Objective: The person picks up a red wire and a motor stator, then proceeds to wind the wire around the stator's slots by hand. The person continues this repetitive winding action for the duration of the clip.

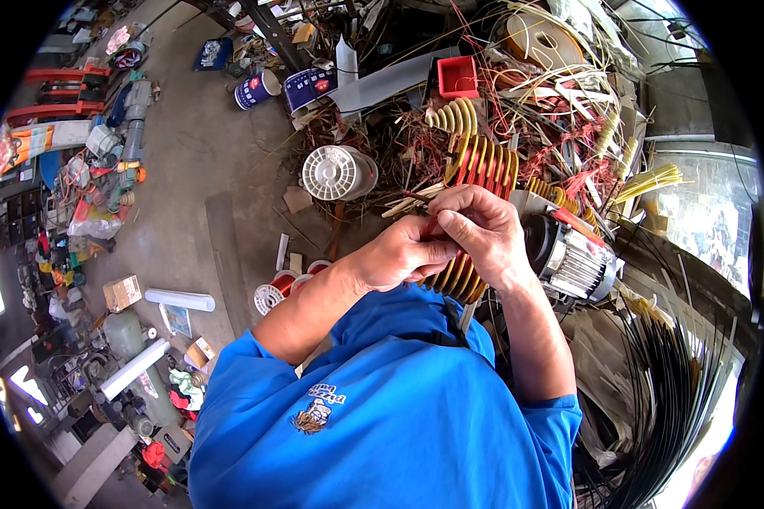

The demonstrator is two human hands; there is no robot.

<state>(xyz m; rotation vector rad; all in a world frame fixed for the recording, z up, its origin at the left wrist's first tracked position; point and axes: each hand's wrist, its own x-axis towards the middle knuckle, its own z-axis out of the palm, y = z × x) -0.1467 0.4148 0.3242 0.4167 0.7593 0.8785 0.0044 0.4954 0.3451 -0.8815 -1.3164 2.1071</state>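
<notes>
My left hand (409, 251) and my right hand (482, 227) meet in front of my body, with fingers bent and pinched together. Something small and dark, perhaps a strand end, shows at the fingertips; the fingers hide what it is. Right beneath and behind them is a ribbed yellow-and-red former (488, 165), a row of yellow rings with red between. Its lower rings (460, 280) come out below my hands. A silver finned electric motor (575, 261) with a black end sits to the right of my right wrist.
A white plastic spool (331, 174) stands left of the hands, with smaller red-and-white spools (269, 299) near my left forearm. Beyond lie tangled scrap strands (560, 127), a red square box (457, 77) and blue tubs (257, 89). Long black rods (666, 407) bend at the lower right.
</notes>
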